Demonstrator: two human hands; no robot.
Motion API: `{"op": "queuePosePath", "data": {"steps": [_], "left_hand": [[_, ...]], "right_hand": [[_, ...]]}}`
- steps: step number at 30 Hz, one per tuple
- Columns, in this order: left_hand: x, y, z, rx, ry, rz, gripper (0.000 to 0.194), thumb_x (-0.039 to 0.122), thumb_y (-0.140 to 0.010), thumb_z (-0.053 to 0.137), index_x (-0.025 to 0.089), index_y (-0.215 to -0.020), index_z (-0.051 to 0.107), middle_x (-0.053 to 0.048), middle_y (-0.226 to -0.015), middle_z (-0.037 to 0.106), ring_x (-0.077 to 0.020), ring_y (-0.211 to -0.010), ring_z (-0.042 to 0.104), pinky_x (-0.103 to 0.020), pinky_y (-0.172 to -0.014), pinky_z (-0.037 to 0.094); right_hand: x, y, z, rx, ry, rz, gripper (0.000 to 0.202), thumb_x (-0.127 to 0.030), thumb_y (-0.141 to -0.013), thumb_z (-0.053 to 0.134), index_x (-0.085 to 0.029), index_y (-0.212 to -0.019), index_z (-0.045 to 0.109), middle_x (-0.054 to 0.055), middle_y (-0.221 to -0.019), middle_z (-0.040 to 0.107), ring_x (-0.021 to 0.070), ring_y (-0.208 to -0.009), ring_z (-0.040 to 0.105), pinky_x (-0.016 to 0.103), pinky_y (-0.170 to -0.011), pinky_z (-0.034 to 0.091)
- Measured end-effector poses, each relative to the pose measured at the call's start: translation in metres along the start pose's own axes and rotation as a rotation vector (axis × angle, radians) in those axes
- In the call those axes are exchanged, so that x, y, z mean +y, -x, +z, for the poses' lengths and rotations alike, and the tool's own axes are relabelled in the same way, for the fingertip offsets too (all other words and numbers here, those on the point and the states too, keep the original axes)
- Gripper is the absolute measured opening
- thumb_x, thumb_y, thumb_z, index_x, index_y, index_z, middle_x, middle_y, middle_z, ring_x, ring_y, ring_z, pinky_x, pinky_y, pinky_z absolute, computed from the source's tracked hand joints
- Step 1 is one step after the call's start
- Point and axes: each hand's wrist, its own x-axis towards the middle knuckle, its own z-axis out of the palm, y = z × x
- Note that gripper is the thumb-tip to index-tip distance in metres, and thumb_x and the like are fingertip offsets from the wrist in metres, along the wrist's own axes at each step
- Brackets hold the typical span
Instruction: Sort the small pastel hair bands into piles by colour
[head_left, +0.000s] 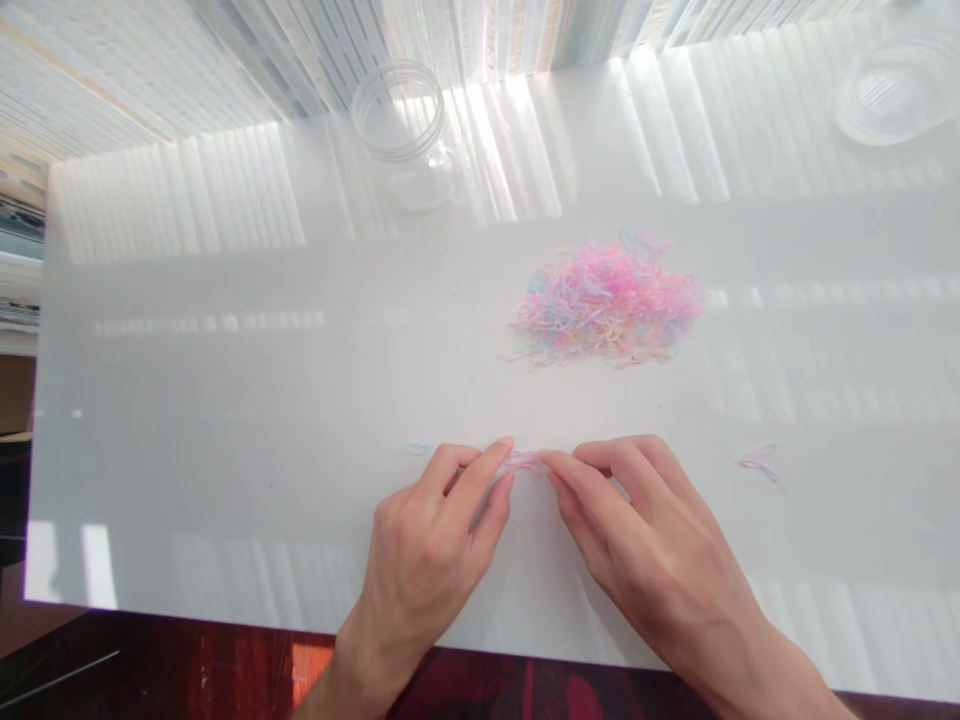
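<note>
Between my two hands, low in the middle of the head view, lie a few thin pink strands [524, 460]. My left hand [442, 535] is at their left end, with the thumb and index finger bent toward each other and slightly apart. On the right, my right hand [637, 530] has its thumb and index finger pinched at the other end of the strands. Beyond the hands sits a loose pile of pink, blue and cream strands [611, 300]. A small blue strand [417, 449] lies left of my left hand, and a pale purple one [761, 462] right of my right hand.
A clear open jar [424, 180] stands at the back of the white table [225, 400]. Another clear round container or lid [889, 95] is at the back right. Striped blinds or curtains [300, 50] hang behind the table, whose front edge is close to my wrists.
</note>
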Motion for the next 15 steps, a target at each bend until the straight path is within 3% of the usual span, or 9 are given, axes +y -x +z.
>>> {"op": "queuePosePath", "data": {"steps": [10, 15], "left_hand": [[-0.0015, 0.0031, 0.0012, 0.013, 0.023, 0.006, 0.017, 0.016, -0.097, 0.065, 0.021, -0.113, 0.07, 0.0, -0.088, 0.067, -0.0089, -0.065, 0.065, -0.019, -0.056, 0.051], [-0.0031, 0.0043, 0.0022, 0.024, 0.01, 0.018, 0.023, 0.014, -0.096, 0.067, 0.021, -0.118, 0.069, 0.0, -0.089, 0.067, -0.0085, -0.064, 0.065, -0.02, -0.058, 0.051]], "right_hand": [[-0.0028, -0.002, -0.003, 0.01, -0.014, 0.056, 0.012, -0.011, -0.098, 0.062, -0.009, -0.107, 0.07, 0.009, -0.09, 0.063, 0.02, -0.082, 0.053, 0.035, -0.072, 0.048], [-0.003, -0.0021, -0.002, 0.001, -0.018, 0.059, 0.014, -0.011, -0.098, 0.06, -0.011, -0.11, 0.069, 0.008, -0.089, 0.063, 0.0196, -0.081, 0.053, 0.034, -0.072, 0.049]]}}
